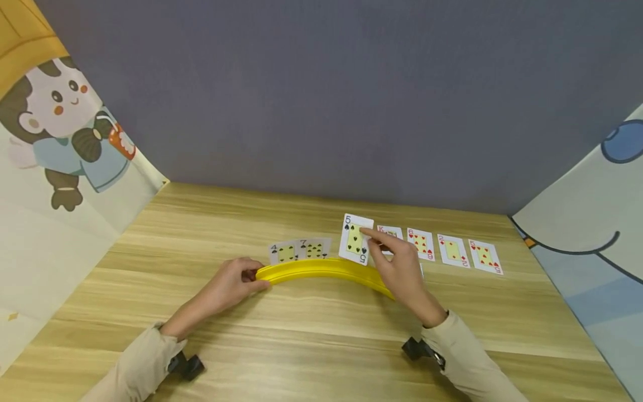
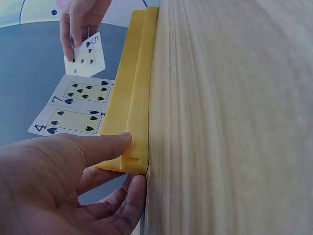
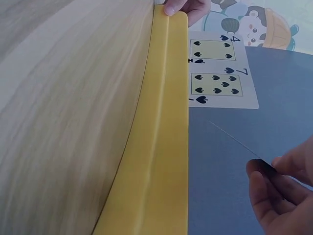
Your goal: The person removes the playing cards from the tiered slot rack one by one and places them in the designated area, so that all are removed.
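A curved yellow card holder (image 1: 321,269) stands on the wooden table. Its left end is gripped by my left hand (image 1: 228,287), thumb on the near face, as the left wrist view also shows. Upright in the holder's left part are the four of spades (image 1: 286,254) and, beside it, the seven of spades (image 1: 314,249). My right hand (image 1: 399,268) pinches the five of spades (image 1: 355,239) between thumb and fingers, raised near the holder's right half. In the right wrist view this playing card (image 3: 234,140) appears edge-on, to the right of the seven.
To the right on the table lies a row of face-up red cards: a king (image 1: 385,230) partly behind my right hand, another card (image 1: 421,244), the two of diamonds (image 1: 453,250) and a five (image 1: 485,256). A grey partition (image 1: 331,100) rises behind the table.
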Available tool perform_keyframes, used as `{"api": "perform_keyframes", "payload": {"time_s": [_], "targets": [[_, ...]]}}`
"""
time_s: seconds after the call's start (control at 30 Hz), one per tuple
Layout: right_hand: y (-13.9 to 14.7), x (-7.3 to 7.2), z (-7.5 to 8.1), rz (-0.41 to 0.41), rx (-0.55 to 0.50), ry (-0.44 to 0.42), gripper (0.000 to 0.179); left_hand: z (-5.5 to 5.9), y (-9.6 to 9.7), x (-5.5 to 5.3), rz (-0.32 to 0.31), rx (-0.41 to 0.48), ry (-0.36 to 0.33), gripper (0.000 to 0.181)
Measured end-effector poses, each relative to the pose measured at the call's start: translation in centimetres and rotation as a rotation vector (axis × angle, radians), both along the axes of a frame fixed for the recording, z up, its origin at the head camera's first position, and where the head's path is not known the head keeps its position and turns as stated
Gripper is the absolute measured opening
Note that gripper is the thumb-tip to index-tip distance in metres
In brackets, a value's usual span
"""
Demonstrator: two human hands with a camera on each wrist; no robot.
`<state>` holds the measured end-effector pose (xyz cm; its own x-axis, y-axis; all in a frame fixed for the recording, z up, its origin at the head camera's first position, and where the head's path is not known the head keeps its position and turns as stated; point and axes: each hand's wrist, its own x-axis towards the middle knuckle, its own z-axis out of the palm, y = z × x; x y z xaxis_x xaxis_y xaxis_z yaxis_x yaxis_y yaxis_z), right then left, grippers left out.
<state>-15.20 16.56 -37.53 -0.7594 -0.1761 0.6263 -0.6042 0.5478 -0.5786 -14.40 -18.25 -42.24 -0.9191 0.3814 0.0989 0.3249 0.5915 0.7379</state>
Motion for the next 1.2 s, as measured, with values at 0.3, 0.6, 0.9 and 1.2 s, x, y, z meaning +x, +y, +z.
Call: {"api": "perform_keyframes", "payload": {"time_s": [0.3,0.6,0.9,1.2], "targets": [[1.6,0.8,-0.3,-0.032,0.0,0.041,0.028,0.1,-0.2,0.1,0.01,-0.013,-0.004,0.023],[3.6,1.7,-0.1,-0.078,0.03,0.06,0.042,0.0,-0.1,0.1,0.016,-0.02,-0.01,0.024],[6.0,2.5,0.7,-0.142,0.035,0.064,0.042,-0.2,0.0,0.0,0.013,-0.018,-0.001,0.026],[9.8,3.1,0.9,-0.248,0.062,0.075,0.043,-0.1,0.0,0.1,0.012,-0.017,0.011,0.022]]}}
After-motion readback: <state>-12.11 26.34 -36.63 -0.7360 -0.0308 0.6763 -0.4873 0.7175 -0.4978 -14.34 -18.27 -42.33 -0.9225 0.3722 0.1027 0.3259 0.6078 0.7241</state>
